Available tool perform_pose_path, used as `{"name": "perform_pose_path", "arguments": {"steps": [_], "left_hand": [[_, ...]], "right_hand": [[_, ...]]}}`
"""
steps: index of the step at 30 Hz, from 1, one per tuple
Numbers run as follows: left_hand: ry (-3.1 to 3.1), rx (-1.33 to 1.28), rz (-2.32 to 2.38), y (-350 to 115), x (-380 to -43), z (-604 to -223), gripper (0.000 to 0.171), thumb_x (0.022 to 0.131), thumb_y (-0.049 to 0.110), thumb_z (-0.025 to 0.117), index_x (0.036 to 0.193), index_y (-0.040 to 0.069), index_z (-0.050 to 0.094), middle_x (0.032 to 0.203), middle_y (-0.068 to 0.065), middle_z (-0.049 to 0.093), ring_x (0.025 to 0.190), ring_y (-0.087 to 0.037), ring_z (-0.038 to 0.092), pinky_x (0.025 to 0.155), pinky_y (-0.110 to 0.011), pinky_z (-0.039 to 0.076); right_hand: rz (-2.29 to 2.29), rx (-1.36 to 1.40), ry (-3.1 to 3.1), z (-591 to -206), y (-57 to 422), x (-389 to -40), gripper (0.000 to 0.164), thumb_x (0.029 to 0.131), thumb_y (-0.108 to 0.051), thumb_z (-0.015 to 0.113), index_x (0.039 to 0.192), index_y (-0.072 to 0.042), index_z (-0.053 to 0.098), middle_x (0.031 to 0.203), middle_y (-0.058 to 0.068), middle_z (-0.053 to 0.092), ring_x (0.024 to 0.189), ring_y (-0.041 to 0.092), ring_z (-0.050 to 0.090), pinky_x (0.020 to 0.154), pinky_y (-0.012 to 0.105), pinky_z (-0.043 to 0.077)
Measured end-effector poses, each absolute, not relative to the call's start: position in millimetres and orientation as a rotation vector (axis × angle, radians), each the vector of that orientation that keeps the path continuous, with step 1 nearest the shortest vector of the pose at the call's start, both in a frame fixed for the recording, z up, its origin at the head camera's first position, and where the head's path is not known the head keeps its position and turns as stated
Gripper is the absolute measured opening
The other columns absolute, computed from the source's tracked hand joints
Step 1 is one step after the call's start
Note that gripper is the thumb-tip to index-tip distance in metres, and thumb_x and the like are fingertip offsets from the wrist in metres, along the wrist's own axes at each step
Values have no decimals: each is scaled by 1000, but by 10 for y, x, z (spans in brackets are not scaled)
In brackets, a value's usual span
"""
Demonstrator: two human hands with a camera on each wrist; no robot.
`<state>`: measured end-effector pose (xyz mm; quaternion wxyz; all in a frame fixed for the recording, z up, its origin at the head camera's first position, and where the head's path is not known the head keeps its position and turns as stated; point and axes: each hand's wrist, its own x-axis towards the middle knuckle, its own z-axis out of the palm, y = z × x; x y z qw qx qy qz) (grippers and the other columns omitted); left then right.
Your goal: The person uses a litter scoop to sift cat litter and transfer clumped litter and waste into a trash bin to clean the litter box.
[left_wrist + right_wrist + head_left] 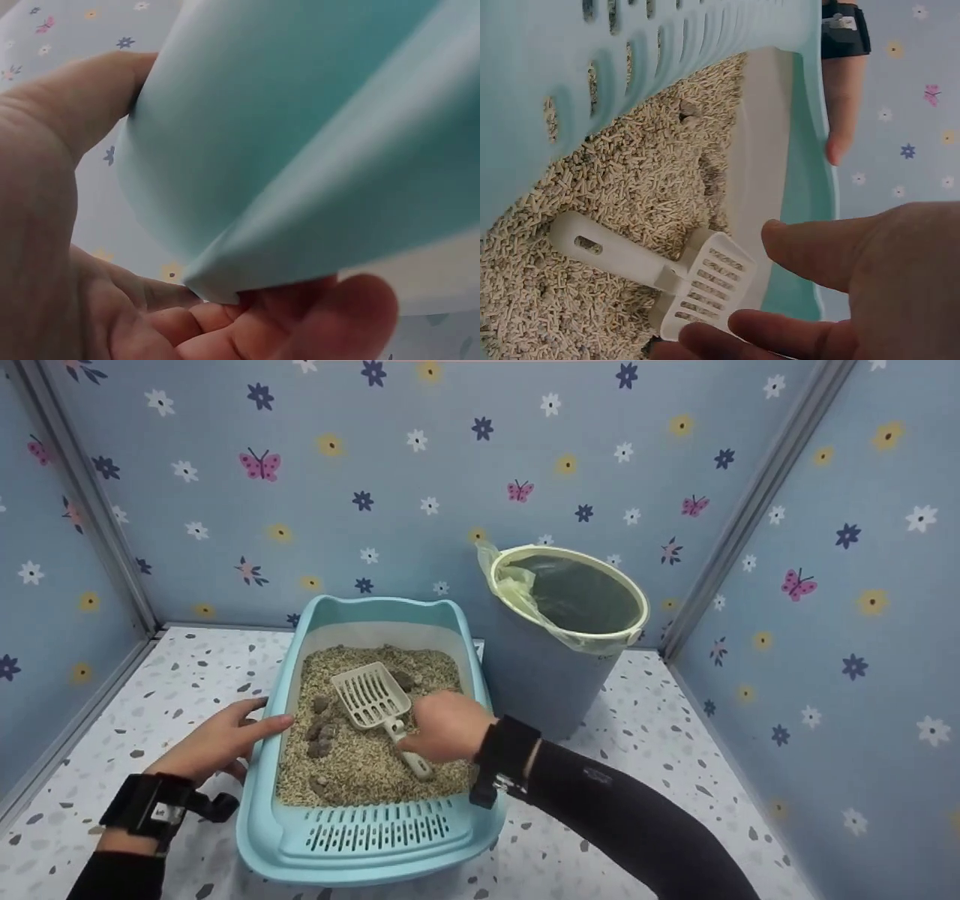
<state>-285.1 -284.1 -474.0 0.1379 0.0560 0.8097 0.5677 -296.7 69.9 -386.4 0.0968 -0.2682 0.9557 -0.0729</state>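
Note:
A light-blue litter box [259,780] holds tan pellet litter [360,780] with several dark clumps [321,739]. On the litter lies a beige slotted litter scoop [373,695], its handle toward the box's near right. My left hand [217,741] grips the box's left rim, the thumb on top. In the left wrist view its fingers [352,315] curl under the rim [315,217]. My right hand [450,727] is over the scoop's handle in the head view. In the right wrist view its thumb and fingers are spread apart beside the scoop [712,281], not closed round it.
A grey bin [540,682] with a pale yellow rim and a thin liner bag [517,585] stands right of the box. Flowered panels [420,472] enclose the speckled surface [195,675] at the back and both sides.

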Motion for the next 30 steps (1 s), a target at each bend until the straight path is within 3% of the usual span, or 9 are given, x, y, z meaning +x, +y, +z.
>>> {"name": "perform_pose_path", "arguments": {"steps": [2,7,11,20,25,30], "left_hand": [[2342,170,1644,-2832,-2854,-4742,98,114,45,65,175,-6,8,143,-42,57,83,-33,78,63,-54,68],[2356,184,1623,-2811,-2864,-4736,97,114,47,64,176,-4,9,143,-43,56,79,-31,77,62,-53,68],[2370,181,1607,-2808,-2847,-4725,98,114,48,64,176,-4,9,140,-42,58,77,-33,77,63,-54,68],[2346,186,1618,-2838,-2821,-4716,99,114,48,64,176,-4,6,135,-39,63,69,-34,78,64,-55,68],[2345,160,1622,-2853,-2809,-4735,100,113,49,64,177,-2,7,130,-36,67,69,-34,78,64,-55,68],[2351,152,1628,-2874,-2804,-4762,100,113,50,64,177,-2,7,126,-33,70,68,-36,78,62,-55,68]], "right_hand": [[-127,-801,2769,-3946,595,-3065,58,105,-43,79,62,-20,48,56,-9,36,50,12,37,55,29,43],[11,-764,2671,-4116,426,-3212,62,108,-28,76,57,-18,43,52,-6,26,48,13,25,55,30,34],[6,-717,2676,-4256,350,-3268,61,106,-25,78,58,-18,41,54,-5,25,51,15,26,54,31,32],[-255,-648,2728,-4455,370,-3415,55,97,-26,89,55,-19,55,48,-7,44,43,13,45,47,27,40],[-367,-579,2691,-4389,387,-3480,57,99,-13,76,54,-21,41,49,-6,32,41,12,36,45,29,33],[-475,-575,2583,-4198,423,-3519,54,109,-5,56,64,-21,33,59,-6,23,47,10,32,51,29,29]]}}
